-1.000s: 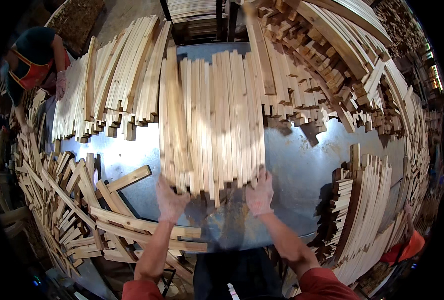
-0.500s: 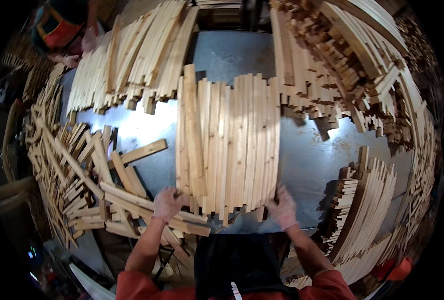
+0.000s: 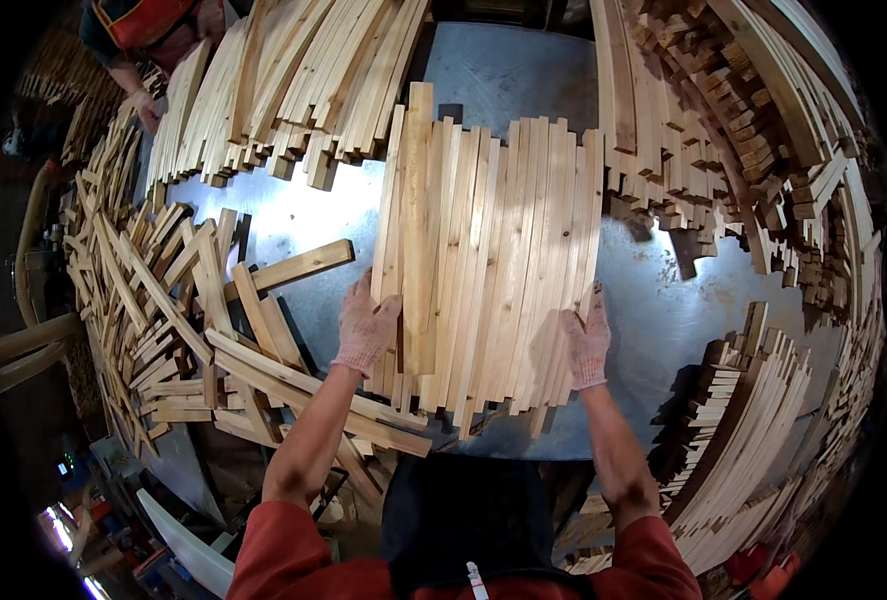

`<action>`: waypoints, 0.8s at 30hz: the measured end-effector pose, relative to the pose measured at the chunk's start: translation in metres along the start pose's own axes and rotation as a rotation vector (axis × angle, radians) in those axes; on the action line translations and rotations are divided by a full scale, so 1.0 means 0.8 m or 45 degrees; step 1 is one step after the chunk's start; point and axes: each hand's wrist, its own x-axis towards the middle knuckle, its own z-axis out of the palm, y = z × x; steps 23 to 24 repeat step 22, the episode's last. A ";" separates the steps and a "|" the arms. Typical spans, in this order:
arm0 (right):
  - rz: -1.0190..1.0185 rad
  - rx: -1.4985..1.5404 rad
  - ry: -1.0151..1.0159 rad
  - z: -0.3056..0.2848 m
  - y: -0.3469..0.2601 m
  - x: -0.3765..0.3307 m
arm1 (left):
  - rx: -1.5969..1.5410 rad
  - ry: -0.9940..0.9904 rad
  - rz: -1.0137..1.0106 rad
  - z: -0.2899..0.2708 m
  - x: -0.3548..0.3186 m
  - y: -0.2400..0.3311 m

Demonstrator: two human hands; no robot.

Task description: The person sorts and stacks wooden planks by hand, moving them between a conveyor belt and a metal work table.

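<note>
A row of pale wooden strips (image 3: pixel 509 260) lies side by side on the metal-topped table, their ends uneven. One thicker, yellower strip (image 3: pixel 420 210) rests on top near the row's left side. My left hand (image 3: pixel 369 325), in a thin pale glove, lies against the left edge of the row, fingers stretched forward and thumb apart over the strips. Along the right edge, my right hand (image 3: pixel 588 342), gloved alike, has its fingers extended and its thumb spread over the outermost strips. The undersides of both hands are hidden.
Jumbled wood offcuts (image 3: pixel 194 330) cover the table's left. Stacked strips (image 3: pixel 304 90) stand far left, beside a co-worker's hand (image 3: pixel 146 108). More piled wood (image 3: pixel 674 150) fills the far right, and a strip stack (image 3: pixel 744 420) lies near right. Bare metal tabletop (image 3: pixel 654 340) shows between.
Both hands have moved forward from the row's near corners to lie along its sides. The whole view has shifted, and the co-worker's hand shows at a different spot by the far stack.
</note>
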 end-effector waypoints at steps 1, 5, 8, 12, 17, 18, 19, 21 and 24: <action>0.071 0.312 -0.035 0.001 -0.001 0.000 | -0.240 -0.058 -0.041 0.000 -0.002 0.000; 0.214 0.647 -0.100 -0.007 -0.033 0.002 | -0.940 -0.323 -0.283 -0.012 0.013 0.001; 0.342 0.583 -0.150 -0.008 -0.048 0.012 | -1.048 -0.476 -0.395 -0.007 0.031 -0.030; 0.439 0.488 -0.238 -0.014 -0.091 0.027 | -1.119 -0.555 -0.350 -0.001 0.036 -0.024; 0.443 0.446 -0.281 -0.036 -0.081 0.021 | -1.192 -0.686 -0.478 -0.021 0.017 -0.006; 0.436 0.398 -0.294 -0.037 -0.091 0.020 | -1.165 -0.661 -0.462 -0.024 0.012 -0.005; 0.429 0.351 -0.306 -0.037 -0.099 0.019 | -1.139 -0.635 -0.446 -0.027 0.006 -0.006; 0.418 0.363 -0.349 -0.042 -0.103 0.013 | -1.015 -0.561 -0.273 -0.021 -0.006 -0.021; 0.414 0.369 -0.372 -0.047 -0.100 0.005 | -0.949 -0.521 -0.191 -0.013 -0.016 -0.035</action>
